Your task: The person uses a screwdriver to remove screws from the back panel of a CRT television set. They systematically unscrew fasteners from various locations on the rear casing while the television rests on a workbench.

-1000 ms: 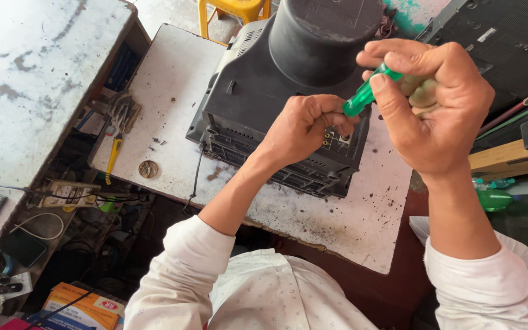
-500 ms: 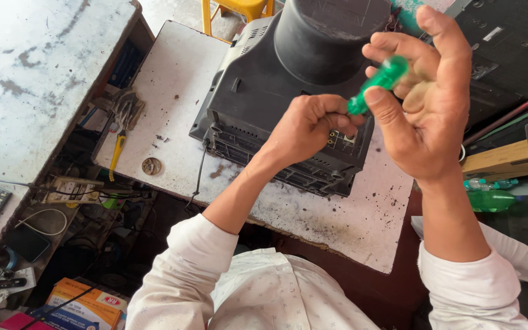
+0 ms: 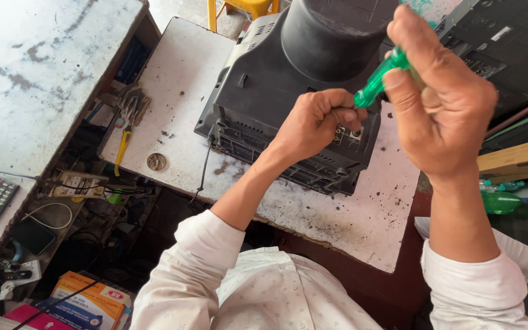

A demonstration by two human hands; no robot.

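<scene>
Right hand (image 3: 441,116) raised higher with green screwdriver (image 3: 381,84), tip perhaps hidden

Screwdriver (image 3: 379,85): only the green handle shows; the shaft and tip are hidden behind the left hand (image 3: 316,122), and the handle's top is buried in the right hand (image 3: 438,101). TV casing (image 3: 288,91) is cut off by the top edge. Left fingertips are curled out of sight. Small round item (image 3: 156,161) near the desk's (image 3: 178,79) front edge is too small to identify.

Green screwdriver handle (image 3: 379,87), black television casing (image 3: 276,85).
</scene>
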